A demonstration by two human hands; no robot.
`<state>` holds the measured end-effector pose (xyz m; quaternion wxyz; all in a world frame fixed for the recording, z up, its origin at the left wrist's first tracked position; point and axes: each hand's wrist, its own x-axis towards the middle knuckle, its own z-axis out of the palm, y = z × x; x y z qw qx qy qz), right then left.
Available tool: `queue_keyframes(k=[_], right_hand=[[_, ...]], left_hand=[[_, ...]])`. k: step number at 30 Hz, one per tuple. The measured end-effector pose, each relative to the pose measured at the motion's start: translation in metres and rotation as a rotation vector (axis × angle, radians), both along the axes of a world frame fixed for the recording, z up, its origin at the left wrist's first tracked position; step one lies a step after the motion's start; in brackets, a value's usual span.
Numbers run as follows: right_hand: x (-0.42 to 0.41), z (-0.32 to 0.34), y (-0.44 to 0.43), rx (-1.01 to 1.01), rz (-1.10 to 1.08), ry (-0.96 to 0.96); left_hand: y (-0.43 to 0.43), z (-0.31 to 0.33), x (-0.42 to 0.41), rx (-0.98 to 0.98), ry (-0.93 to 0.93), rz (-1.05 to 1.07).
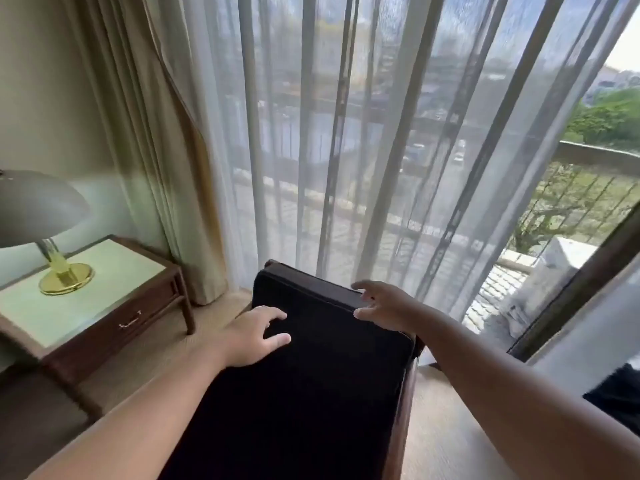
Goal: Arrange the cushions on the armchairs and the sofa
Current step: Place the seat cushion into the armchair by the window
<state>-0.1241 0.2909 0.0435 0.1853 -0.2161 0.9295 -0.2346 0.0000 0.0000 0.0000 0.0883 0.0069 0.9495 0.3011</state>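
Note:
A black cushion stands against the dark wooden frame of an armchair, filling the lower middle of the head view. My left hand lies flat on the cushion's face near its upper left, fingers spread. My right hand hovers at the cushion's top right edge with its fingers apart, thumb touching the rim. Neither hand grips anything. The armchair's seat is out of view.
A wooden side table with a pale top and a drawer stands at the left, holding a lamp with a brass base. Sheer curtains hang right behind the armchair. A dark object shows at the right edge.

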Motion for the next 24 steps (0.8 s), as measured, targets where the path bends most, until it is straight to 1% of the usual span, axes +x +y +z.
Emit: queue_keyframes(k=[1,3,6,9,14,16,18,22,24], right_hand=[[-0.014,-0.008,0.005,-0.029,-0.026,-0.004],[-0.051,-0.027,0.02,0.014,-0.051,-0.024],[-0.093,-0.062,0.038,0.116,-0.045,-0.065],[-0.14,-0.105,0.054,0.178,-0.031,-0.122],[-0.157,-0.169,0.068,0.342,0.036,-0.218],[-0.154,-0.189,0.069,0.345,0.034,-0.163],[-0.158,-0.2,0.07,0.301,-0.004,-0.127],[-0.164,-0.201,0.069,0.256,-0.008,-0.114],[-0.161,-0.201,0.067,0.258,-0.018,-0.104]], left_hand=[[0.008,-0.008,-0.009,0.039,-0.01,0.018],[0.028,-0.027,-0.035,0.077,-0.074,0.056],[0.055,-0.058,-0.066,0.034,-0.161,0.054],[0.083,-0.089,-0.11,-0.1,-0.173,0.044],[0.117,-0.114,-0.168,-0.319,-0.114,-0.023],[0.124,-0.124,-0.185,-0.373,-0.123,-0.044],[0.129,-0.137,-0.195,-0.375,-0.137,-0.02],[0.137,-0.151,-0.192,-0.318,-0.092,0.082],[0.138,-0.153,-0.19,-0.331,-0.098,0.084]])
